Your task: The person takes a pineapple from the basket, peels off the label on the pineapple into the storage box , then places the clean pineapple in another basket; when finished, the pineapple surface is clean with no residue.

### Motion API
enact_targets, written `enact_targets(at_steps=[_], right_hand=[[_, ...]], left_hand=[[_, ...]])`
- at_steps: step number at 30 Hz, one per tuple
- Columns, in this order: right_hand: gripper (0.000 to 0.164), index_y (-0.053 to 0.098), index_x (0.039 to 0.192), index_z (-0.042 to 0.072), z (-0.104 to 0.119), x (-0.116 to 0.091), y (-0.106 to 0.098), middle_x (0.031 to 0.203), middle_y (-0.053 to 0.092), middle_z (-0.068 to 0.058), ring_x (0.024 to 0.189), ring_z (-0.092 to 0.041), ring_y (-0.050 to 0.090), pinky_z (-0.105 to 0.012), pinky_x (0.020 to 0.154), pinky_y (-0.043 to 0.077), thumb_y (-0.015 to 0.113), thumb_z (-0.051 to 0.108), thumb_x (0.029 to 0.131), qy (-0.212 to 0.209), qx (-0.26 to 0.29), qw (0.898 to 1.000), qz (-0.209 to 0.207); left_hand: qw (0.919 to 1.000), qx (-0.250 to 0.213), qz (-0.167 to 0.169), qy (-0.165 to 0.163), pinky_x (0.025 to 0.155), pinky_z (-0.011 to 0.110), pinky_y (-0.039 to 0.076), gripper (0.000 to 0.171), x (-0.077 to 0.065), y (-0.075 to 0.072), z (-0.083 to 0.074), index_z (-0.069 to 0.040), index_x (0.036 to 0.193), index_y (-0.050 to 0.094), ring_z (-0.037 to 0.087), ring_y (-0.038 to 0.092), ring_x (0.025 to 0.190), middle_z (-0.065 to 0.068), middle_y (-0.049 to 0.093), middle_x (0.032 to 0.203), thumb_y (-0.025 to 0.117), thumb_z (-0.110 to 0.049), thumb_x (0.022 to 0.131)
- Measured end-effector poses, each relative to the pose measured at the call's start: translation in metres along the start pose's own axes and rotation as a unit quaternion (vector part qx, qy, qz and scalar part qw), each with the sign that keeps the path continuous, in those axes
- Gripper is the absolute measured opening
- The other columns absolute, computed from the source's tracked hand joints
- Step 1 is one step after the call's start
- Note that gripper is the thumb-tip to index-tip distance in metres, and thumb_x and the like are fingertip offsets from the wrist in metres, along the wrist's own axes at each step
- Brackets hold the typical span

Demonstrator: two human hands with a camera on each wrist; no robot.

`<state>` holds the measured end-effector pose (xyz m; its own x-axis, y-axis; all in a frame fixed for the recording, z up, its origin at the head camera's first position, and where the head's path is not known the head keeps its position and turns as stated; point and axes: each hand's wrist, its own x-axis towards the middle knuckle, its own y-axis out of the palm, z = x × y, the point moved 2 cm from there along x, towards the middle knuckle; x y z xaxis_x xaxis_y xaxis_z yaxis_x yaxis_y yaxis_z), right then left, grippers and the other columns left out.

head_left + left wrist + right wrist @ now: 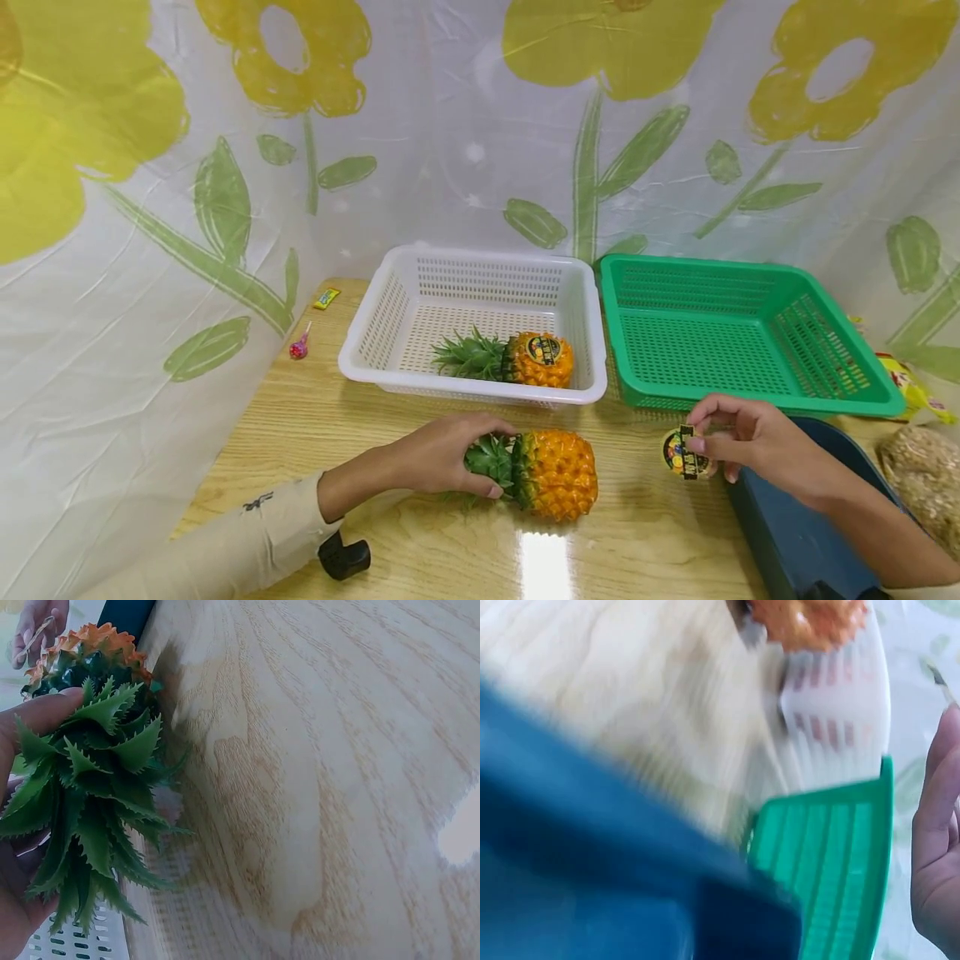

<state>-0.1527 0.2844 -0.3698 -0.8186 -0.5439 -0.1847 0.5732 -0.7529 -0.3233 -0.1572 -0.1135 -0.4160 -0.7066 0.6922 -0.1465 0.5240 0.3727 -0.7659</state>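
Observation:
On the wooden table lies a small orange pineapple (558, 475), its leafy crown pointing left. My left hand (453, 454) grips that crown; in the left wrist view the thumb presses near the base of the green leaves (94, 795). To the right, my right hand (750, 442) pinches a round black-and-gold sticker (681, 452) between thumb and fingers, held apart from the fruit. Another pineapple (542, 360), with a similar sticker on its side, lies in the white basket (472, 390) behind.
Beside the white basket stands a green basket (750, 400). A dark blue bin (802, 525) sits under my right forearm. At the far left are a lollipop (299, 345) and a small wrapped candy (326, 298). A bag of brown bits (922, 475) lies far right.

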Motion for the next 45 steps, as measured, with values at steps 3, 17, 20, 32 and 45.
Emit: enact_targets(at_steps=[3,17,20,32,45], right_hand=[[0.015,0.056,0.119,0.010,-0.003,-0.006,-0.012,0.096,0.067,0.001,0.075,-0.030,0.064,-0.041,0.060,0.053,0.052,0.007,0.104,-0.007,-0.004,1.000,0.007],[0.026,0.058,0.126,0.017,-0.048,-0.034,-0.067,0.100,0.068,0.007,0.075,-0.027,0.062,-0.038,0.061,0.052,0.046,0.004,0.106,0.025,-0.041,0.999,0.001],[0.028,0.059,0.126,0.019,-0.056,-0.037,-0.076,0.103,0.069,0.008,0.076,-0.026,0.062,-0.038,0.061,0.053,0.045,0.005,0.106,0.037,-0.036,0.999,0.010],[0.023,0.054,0.129,0.016,-0.075,-0.044,-0.093,0.102,0.066,0.002,0.082,-0.025,0.061,-0.040,0.064,0.049,0.049,0.022,0.107,0.174,-0.048,0.983,0.004],[0.036,0.048,0.130,-0.010,-0.085,-0.039,-0.089,0.105,0.063,-0.008,0.083,-0.024,0.064,-0.037,0.064,0.050,0.053,0.014,0.104,0.195,-0.068,0.977,0.049]], left_hand=[[1.0000,0.000,0.002,-0.002,0.112,0.047,0.042,0.073,0.000,0.000,-0.001,-0.023,0.147,0.049,0.022,0.048,0.139,-0.001,0.050,0.151,0.078,-0.048,0.085],[0.9999,-0.008,0.005,-0.004,0.111,0.047,0.043,0.072,0.000,0.000,0.001,-0.025,0.147,0.049,0.021,0.049,0.138,-0.004,0.051,0.150,0.078,-0.048,0.085],[0.9999,-0.009,0.005,-0.002,0.110,0.046,0.043,0.072,0.000,0.000,0.002,-0.024,0.147,0.049,0.020,0.049,0.137,-0.004,0.051,0.150,0.078,-0.048,0.085],[0.9999,-0.010,0.002,0.004,0.111,0.045,0.043,0.073,0.002,0.002,0.005,-0.024,0.147,0.049,0.020,0.049,0.137,-0.004,0.052,0.149,0.077,-0.050,0.085],[0.9998,-0.018,0.010,0.001,0.112,0.045,0.042,0.073,0.001,0.001,0.004,-0.024,0.147,0.048,0.020,0.048,0.138,-0.004,0.051,0.149,0.076,-0.051,0.086]])
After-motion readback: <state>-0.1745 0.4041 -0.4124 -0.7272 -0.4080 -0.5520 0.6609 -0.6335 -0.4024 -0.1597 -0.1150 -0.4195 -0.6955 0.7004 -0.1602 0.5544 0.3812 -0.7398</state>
